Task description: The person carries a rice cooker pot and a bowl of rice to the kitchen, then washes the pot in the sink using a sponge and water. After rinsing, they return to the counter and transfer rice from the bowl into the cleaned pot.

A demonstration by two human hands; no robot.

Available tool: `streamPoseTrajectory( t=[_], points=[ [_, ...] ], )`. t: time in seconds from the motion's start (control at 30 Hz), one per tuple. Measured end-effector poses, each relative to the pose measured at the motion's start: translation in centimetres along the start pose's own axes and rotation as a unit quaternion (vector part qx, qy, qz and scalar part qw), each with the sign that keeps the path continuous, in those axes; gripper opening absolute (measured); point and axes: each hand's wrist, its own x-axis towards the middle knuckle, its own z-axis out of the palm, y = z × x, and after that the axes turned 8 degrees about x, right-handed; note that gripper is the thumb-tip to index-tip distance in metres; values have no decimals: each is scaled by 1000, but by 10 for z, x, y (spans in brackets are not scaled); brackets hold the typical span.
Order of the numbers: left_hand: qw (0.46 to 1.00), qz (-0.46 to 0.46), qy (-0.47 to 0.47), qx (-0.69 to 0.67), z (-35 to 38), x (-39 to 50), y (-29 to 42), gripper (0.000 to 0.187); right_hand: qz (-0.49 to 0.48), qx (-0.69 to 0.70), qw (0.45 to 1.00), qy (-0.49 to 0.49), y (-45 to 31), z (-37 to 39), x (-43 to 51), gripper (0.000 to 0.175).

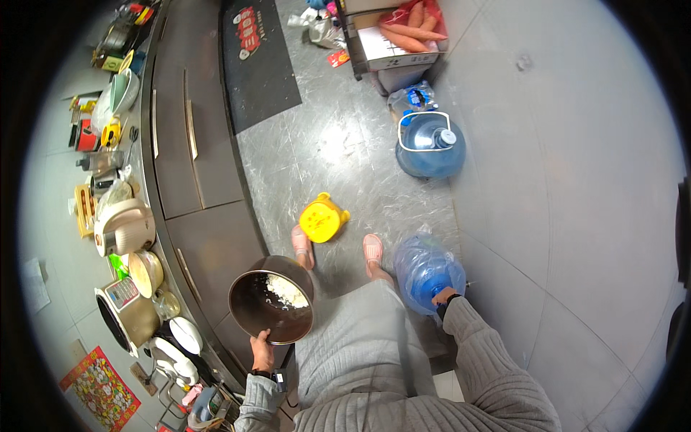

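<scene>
My left hand [263, 352] grips the rim of a dark rice-cooker inner pot [245, 302], which is tilted so that its opening faces me. White cooked rice [287, 291] clings to one side of the pot's inside. At my right side, my right hand [444, 296] is closed at the neck of a large blue water jug [424, 264]. Clear plastic film wraps this jug, and my fingers partly hide its neck. The rice cooker body [132, 310] stands with its lid up on the counter to my left.
A yellow plastic stool [324, 218] stands by my feet. Further ahead is another blue water jug [432, 146] with a white handle, near a box of carrots [413, 35]. Kitchen things crowd the left counter, including a cream-coloured appliance [127, 227]. A dark mat [259, 59] lies along the cabinets.
</scene>
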Motion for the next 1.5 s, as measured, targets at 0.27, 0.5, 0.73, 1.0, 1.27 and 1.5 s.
streamPoseTrajectory(
  t=[0.27, 0.5, 0.73, 1.0, 1.27, 1.5],
  points=[
    [996, 43, -35, 75, -16, -9, 58, 36, 34, 81, 996, -9, 25, 10, -22, 74],
    [985, 45, -84, 141, 12, 21, 96, 35, 43, 128, 985, 107, 17, 17, -56, 51],
    [988, 38, -110, 100, 43, 48, 96, 31, 49, 186, 978, 85, 13, -19, -95, 48],
    [989, -14, -124, 79, 72, 100, 95, 28, 25, 137, 988, 68, -18, -104, -152, 51],
    [984, -22, -87, 152, 69, 157, 123, 28, 77, 65, 971, 217, -88, -143, -147, 33],
    [984, 21, -107, 143, 39, 174, 135, 31, 98, 1, 980, 176, -138, -217, -111, 47]
  ],
)
